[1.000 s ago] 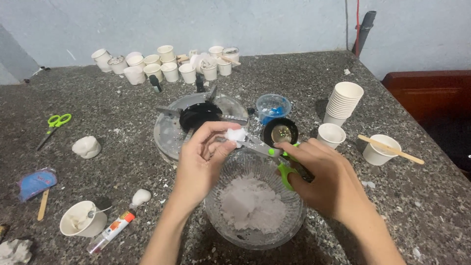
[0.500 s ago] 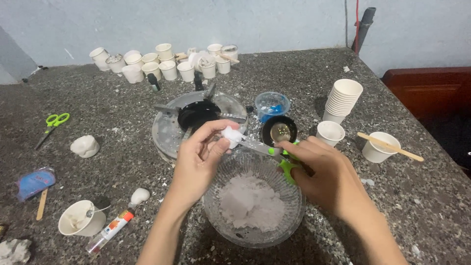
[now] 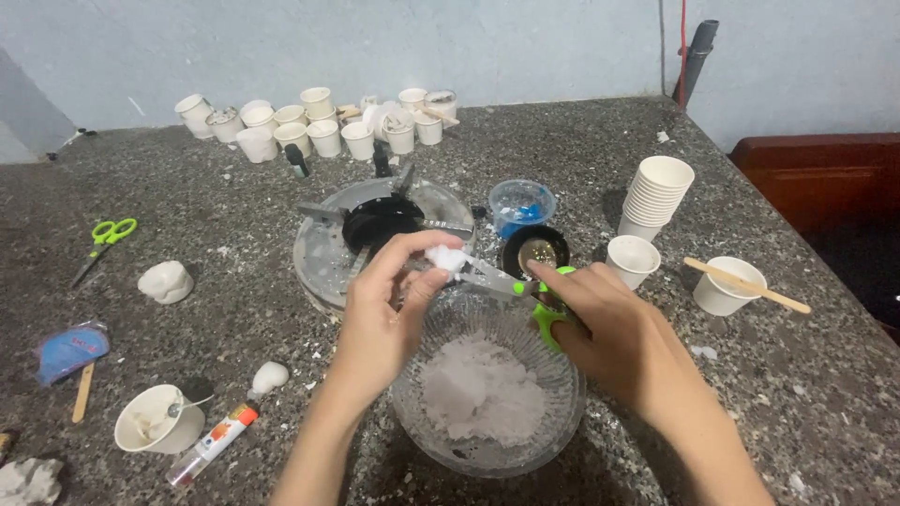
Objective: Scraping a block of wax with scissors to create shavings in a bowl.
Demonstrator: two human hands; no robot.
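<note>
My left hand (image 3: pixel 386 314) pinches a small white lump (image 3: pixel 444 259) between thumb and fingers, just above the far rim of a clear glass bowl (image 3: pixel 562 412). The bowl holds a heap of pale white shreds (image 3: pixel 478 392). My right hand (image 3: pixel 609 333) grips green-handled scissors (image 3: pixel 544 314); their blades (image 3: pixel 489 276) reach left and touch the lump.
Behind the bowl lie a round clear tray (image 3: pixel 323 253) with a black dish, a blue-filled cup (image 3: pixel 521 204) and a black lid (image 3: pixel 534 249). White cups (image 3: pixel 656 192) are stacked at the right, several more stand at the back (image 3: pixel 309 131). Green scissors (image 3: pixel 105 239), white lumps, a glue tube (image 3: pixel 214 442) lie left.
Both hands have stayed over the bowl; the lump and the scissor blades have shifted slightly while staying together at the bowl's far rim.
</note>
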